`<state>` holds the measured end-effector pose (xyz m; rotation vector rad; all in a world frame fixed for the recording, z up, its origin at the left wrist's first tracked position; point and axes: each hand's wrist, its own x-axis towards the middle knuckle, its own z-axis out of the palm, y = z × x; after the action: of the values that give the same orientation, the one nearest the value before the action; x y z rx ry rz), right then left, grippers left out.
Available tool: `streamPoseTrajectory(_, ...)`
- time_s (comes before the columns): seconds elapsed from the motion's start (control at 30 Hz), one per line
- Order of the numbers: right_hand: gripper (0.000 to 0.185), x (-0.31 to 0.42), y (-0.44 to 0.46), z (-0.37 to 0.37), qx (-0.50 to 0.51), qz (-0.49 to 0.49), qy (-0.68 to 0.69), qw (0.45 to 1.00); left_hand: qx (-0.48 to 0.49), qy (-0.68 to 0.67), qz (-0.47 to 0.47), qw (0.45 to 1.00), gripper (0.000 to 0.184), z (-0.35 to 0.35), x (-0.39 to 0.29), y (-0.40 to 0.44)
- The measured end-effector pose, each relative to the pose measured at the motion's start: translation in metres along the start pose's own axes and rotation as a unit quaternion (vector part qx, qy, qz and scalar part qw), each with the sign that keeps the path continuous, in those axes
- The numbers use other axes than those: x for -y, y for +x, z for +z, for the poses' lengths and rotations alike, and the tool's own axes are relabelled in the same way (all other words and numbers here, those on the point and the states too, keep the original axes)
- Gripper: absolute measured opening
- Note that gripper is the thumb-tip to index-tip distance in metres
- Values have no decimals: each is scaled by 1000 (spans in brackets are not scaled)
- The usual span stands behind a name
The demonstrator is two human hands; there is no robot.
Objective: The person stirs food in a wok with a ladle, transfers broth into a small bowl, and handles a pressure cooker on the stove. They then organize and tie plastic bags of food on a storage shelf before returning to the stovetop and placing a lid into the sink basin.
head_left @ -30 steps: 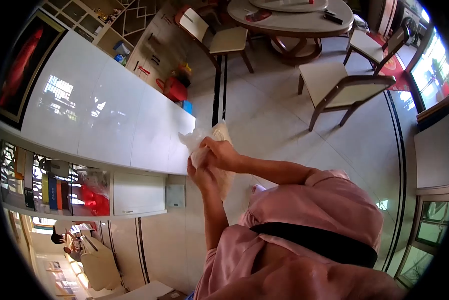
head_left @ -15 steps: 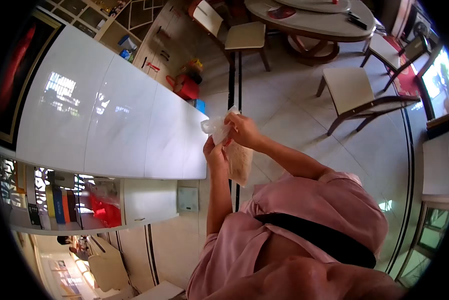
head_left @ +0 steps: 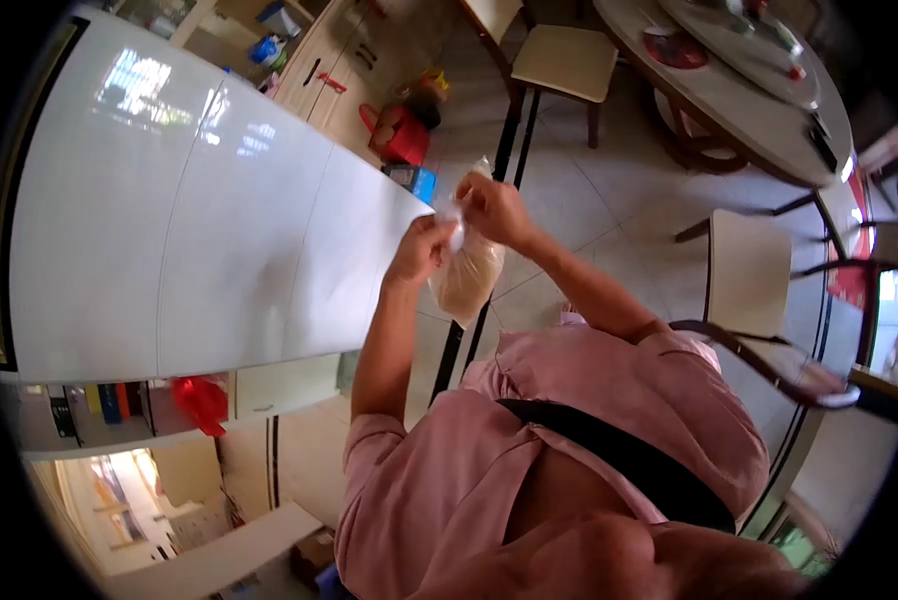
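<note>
A clear plastic bag (head_left: 466, 282) with pale, tan contents hangs from my two hands, its full part below them. The contents look grainy, but I cannot tell what they are. My left hand (head_left: 421, 250) pinches the gathered plastic at the bag's neck, fingers closed. Close beside it, my right hand (head_left: 496, 210) grips the top of the plastic, its fingers also closed. A bit of the bag's top sticks up above the right hand. Part of the neck is hidden by my fingers.
A glossy white counter (head_left: 239, 230) lies to the left, with a red bag (head_left: 401, 135) and a blue box (head_left: 411, 182) on the floor beyond its end. Chairs (head_left: 749, 270) and a round table (head_left: 619, 25) stand to the right and ahead.
The view has turned, shifting the furniture across it. My left hand has moved slightly left and up, and my hands sit a bit further apart. The bag's lower end has swung left and up.
</note>
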<state>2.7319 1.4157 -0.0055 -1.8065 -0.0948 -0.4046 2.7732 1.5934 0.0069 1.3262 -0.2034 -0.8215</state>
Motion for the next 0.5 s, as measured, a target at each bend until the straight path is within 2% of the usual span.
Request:
streamPoseTrajectory(0.03, 16, -9, 20, -1, 14, 24, 52, 998, -54, -42, 12, 998, 16, -1, -6, 15)
streamPoseTrajectory(0.1, 20, -20, 53, 0, -12, 22, -58, 998, -138, -101, 44, 984, 28, 9, -24, 38)
streamPoseTrajectory(0.17, 22, -28, 85, 2, -30, 1, -93, 995, -156, -130, 74, 976, 30, -23, -13, 78)
streamPoseTrajectory(0.23, 31, -35, 116, 3, -15, 27, -33, 999, -186, -158, 110, 963, 32, -39, -22, 109)
streamPoseTrajectory(0.27, 45, -51, 134, 10, 32, 43, -57, 997, -209, -157, 122, 958, 32, -38, -31, 120)
streamPoseTrajectory(0.33, 53, -63, 161, 16, 81, 60, -80, 992, -188, -103, 148, 966, 28, -62, -25, 158)
streamPoseTrajectory(0.37, 58, -78, 187, 18, 90, 81, -77, 990, -194, -109, 109, 969, 25, -76, -29, 178)
streamPoseTrajectory(0.4, 56, -77, 208, 14, 127, 110, -86, 982, -203, -112, 67, 970, 22, -80, -39, 184)
streamPoseTrajectory(0.43, 51, -91, 231, 18, 147, 95, -99, 980, -209, -149, 103, 961, 20, -90, -38, 209)
streamPoseTrajectory(0.47, 45, -107, 254, 22, 169, 84, -117, 975, -189, -183, 66, 963, 20, -110, -41, 229)
streamPoseTrajectory(0.5, 37, -115, 273, 23, 190, 97, -80, 974, -185, -182, 85, 962, 19, -112, -54, 246)
